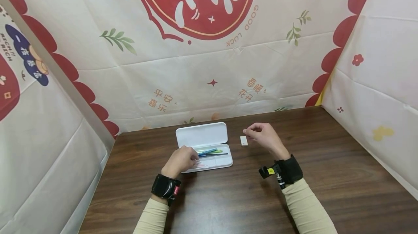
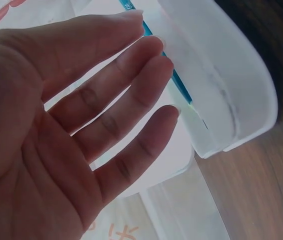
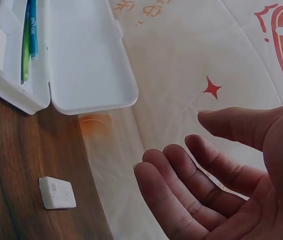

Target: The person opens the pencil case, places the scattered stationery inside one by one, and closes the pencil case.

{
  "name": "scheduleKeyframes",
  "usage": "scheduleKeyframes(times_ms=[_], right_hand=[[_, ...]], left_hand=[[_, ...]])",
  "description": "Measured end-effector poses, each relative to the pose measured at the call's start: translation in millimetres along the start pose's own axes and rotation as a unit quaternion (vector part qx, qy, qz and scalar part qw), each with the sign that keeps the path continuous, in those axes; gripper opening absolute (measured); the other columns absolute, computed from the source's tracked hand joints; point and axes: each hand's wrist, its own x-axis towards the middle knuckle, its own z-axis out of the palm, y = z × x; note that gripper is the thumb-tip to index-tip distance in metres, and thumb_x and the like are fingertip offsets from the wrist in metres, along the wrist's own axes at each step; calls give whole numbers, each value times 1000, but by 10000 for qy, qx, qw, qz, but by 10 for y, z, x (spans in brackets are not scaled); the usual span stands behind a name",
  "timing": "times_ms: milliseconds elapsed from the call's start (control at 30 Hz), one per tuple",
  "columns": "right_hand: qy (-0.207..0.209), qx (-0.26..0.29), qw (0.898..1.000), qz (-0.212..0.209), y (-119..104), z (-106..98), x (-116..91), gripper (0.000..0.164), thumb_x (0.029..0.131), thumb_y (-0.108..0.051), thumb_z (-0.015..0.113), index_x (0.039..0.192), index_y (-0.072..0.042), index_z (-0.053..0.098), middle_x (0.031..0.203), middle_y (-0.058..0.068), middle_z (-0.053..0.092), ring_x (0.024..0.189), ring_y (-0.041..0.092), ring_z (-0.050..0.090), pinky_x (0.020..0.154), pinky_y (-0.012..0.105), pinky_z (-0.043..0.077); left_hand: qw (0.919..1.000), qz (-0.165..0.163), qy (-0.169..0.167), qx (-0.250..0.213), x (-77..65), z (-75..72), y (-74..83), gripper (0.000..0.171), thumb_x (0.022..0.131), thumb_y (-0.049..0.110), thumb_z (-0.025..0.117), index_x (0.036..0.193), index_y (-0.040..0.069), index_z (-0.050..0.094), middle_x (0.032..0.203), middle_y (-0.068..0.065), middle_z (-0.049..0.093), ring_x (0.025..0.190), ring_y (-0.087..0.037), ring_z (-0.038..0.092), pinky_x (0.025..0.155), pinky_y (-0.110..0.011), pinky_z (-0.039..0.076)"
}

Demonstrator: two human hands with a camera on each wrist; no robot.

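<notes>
A white pencil case (image 1: pixel 226 160) lies on the table with its lid (image 1: pixel 202 135) raised toward the back. Inside it are several slim pens (image 1: pixel 210 151), blue, green and dark. My left hand (image 1: pixel 181 159) is over the case's left end, fingers loosely bent. In the left wrist view its thumb and fingertips overlap a blue pen (image 2: pixel 181 86), with no grip showing. To the right of the case lies a small white eraser (image 1: pixel 244 140). My right hand (image 1: pixel 263 138) hovers beside the eraser, and in the right wrist view its relaxed fingers (image 3: pixel 154 182) hold nothing.
The brown wooden table (image 1: pixel 228 201) ends at a printed white cloth (image 1: pixel 209 85) close behind the case lid. More cloth hangs along the left and right sides. Each wrist wears a black strap; a small camera (image 1: pixel 265 172) sticks out from the right one.
</notes>
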Motion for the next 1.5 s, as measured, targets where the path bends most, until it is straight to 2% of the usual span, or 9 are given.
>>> scheduleKeyframes(times_ms=[200,400,633,833,967,1300,1500], right_hand=[[-59,-111,9999,98,28,11,43,30,97,-29,64,109,-3,71,107,19,71,95,36,69,79,38,54],[-144,-312,9994,107,77,10,123,31,97,-30,64,108,-2,70,105,19,71,92,32,70,82,44,53],[-314,-597,9975,221,132,7,228,31,96,-32,65,105,-3,69,106,20,70,95,33,70,77,38,52],[-503,-742,9952,385,137,15,323,27,95,-27,66,103,0,67,106,22,69,91,32,70,83,46,56],[-602,-928,9925,524,121,28,378,26,95,-24,66,102,1,66,104,21,68,89,30,69,84,47,56],[-770,-1149,9874,776,185,110,515,23,93,-24,67,98,-1,64,100,19,66,82,28,66,73,41,55],[-871,-1338,9842,760,255,162,569,24,91,-25,70,95,-2,63,88,16,65,74,27,63,63,36,51]], left_hand=[[9999,108,66,-1,-27,-22,-21,6,85,10,77,89,14,79,87,2,75,84,-13,68,76,-36,55],[9997,187,165,6,-47,-35,-46,5,84,11,76,87,15,78,82,3,73,75,-10,63,71,-34,52],[9994,250,234,46,-84,-29,-87,2,87,14,75,87,13,76,83,2,73,75,-10,63,71,-34,53],[9989,302,347,-1,-122,-43,-104,6,88,15,74,82,14,74,78,6,69,68,-7,56,67,-31,49],[9990,234,360,-99,-143,-57,-109,6,88,16,74,82,14,74,79,6,68,68,-7,55,67,-31,49],[9987,132,352,-355,-201,-54,-149,7,91,18,72,90,14,77,87,2,73,81,-10,66,74,-34,54],[9986,74,311,-426,-238,-54,-173,10,92,18,70,96,12,78,90,1,73,82,-11,65,74,-33,53]])
